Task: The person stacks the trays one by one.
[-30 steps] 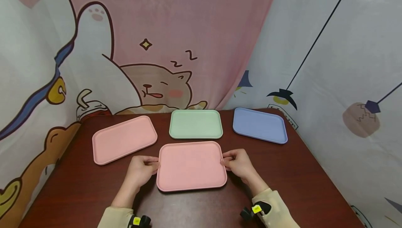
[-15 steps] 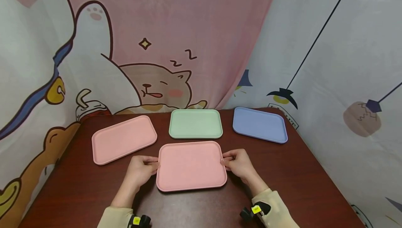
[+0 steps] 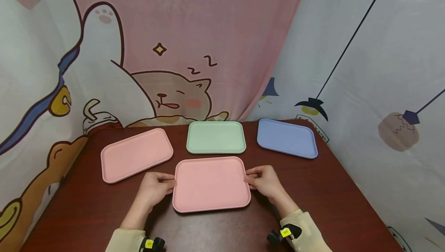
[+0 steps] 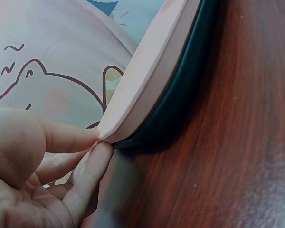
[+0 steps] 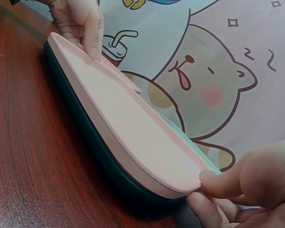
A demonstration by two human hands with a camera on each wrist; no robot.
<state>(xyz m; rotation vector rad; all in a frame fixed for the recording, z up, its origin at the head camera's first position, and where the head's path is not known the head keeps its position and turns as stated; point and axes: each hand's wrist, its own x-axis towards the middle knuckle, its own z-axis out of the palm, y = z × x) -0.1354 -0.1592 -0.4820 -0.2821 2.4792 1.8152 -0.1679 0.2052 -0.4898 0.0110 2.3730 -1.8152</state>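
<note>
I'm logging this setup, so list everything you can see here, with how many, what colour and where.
near pink tray: one, pink, front centre of the table, held at both short edges
far pink tray: one, pink, back left, lying at an angle
green tray: one, pale green, back centre
blue tray: one, blue, back right
table: one, dark red-brown wood, under all four trays
cartoon curtain: one, pink and white with a sleeping cat, behind the table
left hand: one, grip pinching the near pink tray's left edge
right hand: one, grip pinching its right edge
sleeves: two, cream, bottom of view
</note>
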